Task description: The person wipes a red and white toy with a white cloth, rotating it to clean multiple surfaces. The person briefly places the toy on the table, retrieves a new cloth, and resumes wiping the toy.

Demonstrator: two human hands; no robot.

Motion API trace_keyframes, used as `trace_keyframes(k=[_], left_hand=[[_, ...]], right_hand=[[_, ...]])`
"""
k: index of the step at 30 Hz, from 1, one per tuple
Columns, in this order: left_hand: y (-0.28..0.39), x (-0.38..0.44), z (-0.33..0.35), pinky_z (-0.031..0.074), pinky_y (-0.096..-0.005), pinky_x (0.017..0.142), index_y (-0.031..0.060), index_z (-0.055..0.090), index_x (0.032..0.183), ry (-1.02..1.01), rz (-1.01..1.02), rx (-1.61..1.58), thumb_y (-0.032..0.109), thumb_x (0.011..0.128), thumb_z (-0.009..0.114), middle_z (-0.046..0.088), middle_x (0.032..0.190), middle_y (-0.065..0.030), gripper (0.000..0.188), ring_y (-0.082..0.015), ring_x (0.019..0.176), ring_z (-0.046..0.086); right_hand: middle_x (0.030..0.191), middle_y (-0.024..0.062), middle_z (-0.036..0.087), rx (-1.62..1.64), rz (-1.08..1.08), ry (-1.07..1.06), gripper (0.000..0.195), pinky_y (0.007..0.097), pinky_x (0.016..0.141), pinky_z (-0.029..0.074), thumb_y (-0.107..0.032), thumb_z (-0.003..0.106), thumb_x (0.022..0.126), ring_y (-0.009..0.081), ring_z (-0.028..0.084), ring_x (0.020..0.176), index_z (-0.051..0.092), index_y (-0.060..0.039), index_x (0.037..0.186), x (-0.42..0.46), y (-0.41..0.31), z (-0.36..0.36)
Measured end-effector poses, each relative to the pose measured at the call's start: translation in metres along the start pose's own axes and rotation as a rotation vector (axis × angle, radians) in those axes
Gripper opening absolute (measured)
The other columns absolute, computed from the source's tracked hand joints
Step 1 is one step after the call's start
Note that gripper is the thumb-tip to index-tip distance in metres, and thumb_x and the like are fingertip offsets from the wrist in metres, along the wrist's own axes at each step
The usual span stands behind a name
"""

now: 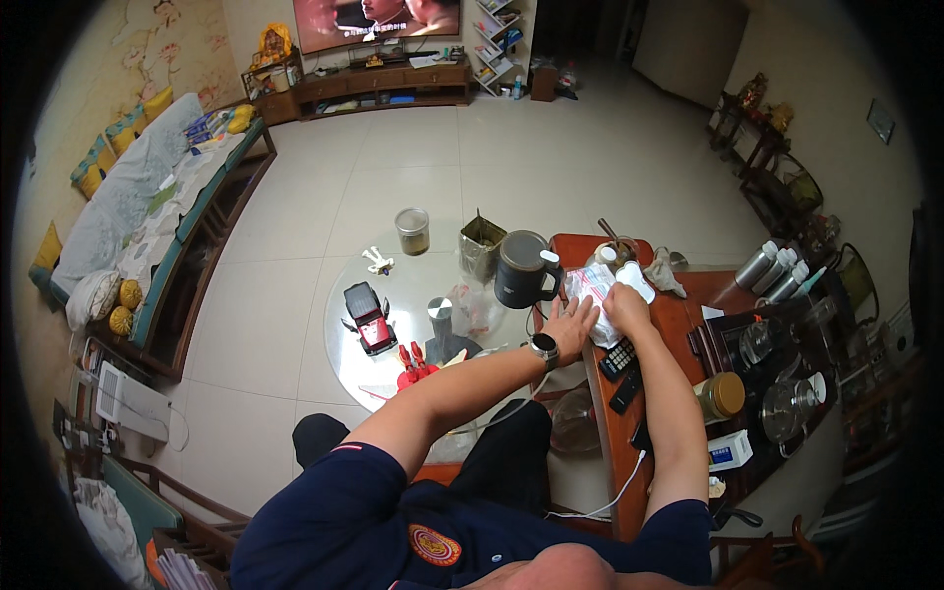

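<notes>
My left hand [569,329], with a watch on its wrist and a ring, lies spread at the left edge of a soft white package with pink and blue marks [590,284]. My right hand [626,308] has its fingers curled down at the right side of this package; whether they pinch it is hidden. A white lid-like piece [636,282] lies just beyond the right hand. Below the package, a black remote control with a keypad [618,359] and another dark remote [626,391] rest on the wooden table [675,332]. A large black mug [520,269] stands left of the package.
On the round glass table [339,324] are a red toy car [370,317], a white figurine [378,260], a glass jar [412,231] and a square tin [481,247]. Steel bottles [757,264], a gold-lidded jar [720,397] and glass teapots [788,409] stand at the right.
</notes>
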State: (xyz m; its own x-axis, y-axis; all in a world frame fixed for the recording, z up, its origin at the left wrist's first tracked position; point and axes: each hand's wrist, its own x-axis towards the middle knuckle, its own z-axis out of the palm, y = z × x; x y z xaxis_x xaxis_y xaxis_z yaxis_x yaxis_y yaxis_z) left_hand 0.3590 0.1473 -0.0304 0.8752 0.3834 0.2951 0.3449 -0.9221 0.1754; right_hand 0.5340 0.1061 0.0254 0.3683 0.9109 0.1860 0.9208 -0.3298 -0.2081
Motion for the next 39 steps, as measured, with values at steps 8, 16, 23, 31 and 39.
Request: trace_keyframes(k=[8, 16, 23, 31, 39], left_hand=[[0.005, -0.001, -0.012, 0.023, -0.0631, 0.109, 0.0050, 0.028, 0.148, -0.050, -0.010, -0.001, 0.021, 0.071, 0.075, 0.029, 0.153, -0.0195, 0.092, -0.0384, 0.138, 0.033], [0.009, -0.001, -0.020, 0.022, -0.0616, 0.109, 0.0029, 0.033, 0.144, -0.034, -0.012, -0.026, 0.015, 0.076, 0.064, 0.033, 0.149, -0.0218, 0.076, -0.0398, 0.135, 0.036], [0.021, 0.011, -0.020, 0.027, -0.0535, 0.109, 0.0021, 0.042, 0.139, 0.178, 0.134, -0.030, 0.014, 0.082, 0.056, 0.038, 0.146, -0.0162, 0.060, -0.0381, 0.127, 0.044], [0.012, 0.026, -0.025, 0.018, -0.0647, 0.110, 0.0089, 0.039, 0.143, -0.069, 0.029, 0.030, 0.016, 0.080, 0.061, 0.032, 0.151, -0.0109, 0.067, -0.0404, 0.137, 0.030], [0.003, 0.027, -0.010, 0.018, -0.0652, 0.110, 0.0093, 0.041, 0.140, -0.030, 0.013, -0.052, 0.017, 0.076, 0.064, 0.036, 0.148, -0.0127, 0.069, -0.0397, 0.140, 0.027]], right_hand=[[0.083, 0.0221, 0.063, 0.480, -0.131, 0.441, 0.021, 0.0449, 0.069, 0.048, -0.020, 0.051, 0.094, 0.0412, 0.062, 0.081, 0.056, -0.0001, 0.093, 0.010, 0.012, -0.037], [0.095, 0.0108, 0.064, 1.370, -0.079, 0.696, 0.020, 0.0309, 0.078, 0.047, -0.019, 0.041, 0.101, 0.0184, 0.058, 0.084, 0.053, -0.0036, 0.102, 0.014, 0.003, -0.107], [0.095, 0.0129, 0.063, 1.578, 0.124, 0.720, 0.015, 0.0339, 0.077, 0.049, -0.020, 0.043, 0.101, 0.0203, 0.058, 0.085, 0.048, -0.0065, 0.103, 0.005, 0.023, -0.120], [0.088, 0.0089, 0.063, 1.458, 0.622, 0.326, 0.022, 0.0341, 0.069, 0.050, -0.017, 0.052, 0.095, 0.0198, 0.061, 0.078, 0.062, 0.0021, 0.096, 0.010, 0.092, -0.029], [0.088, 0.0123, 0.070, 0.935, 0.260, 0.078, 0.035, 0.0343, 0.074, 0.050, -0.028, 0.051, 0.098, 0.0185, 0.064, 0.080, 0.069, 0.0026, 0.100, -0.005, 0.053, -0.008]])
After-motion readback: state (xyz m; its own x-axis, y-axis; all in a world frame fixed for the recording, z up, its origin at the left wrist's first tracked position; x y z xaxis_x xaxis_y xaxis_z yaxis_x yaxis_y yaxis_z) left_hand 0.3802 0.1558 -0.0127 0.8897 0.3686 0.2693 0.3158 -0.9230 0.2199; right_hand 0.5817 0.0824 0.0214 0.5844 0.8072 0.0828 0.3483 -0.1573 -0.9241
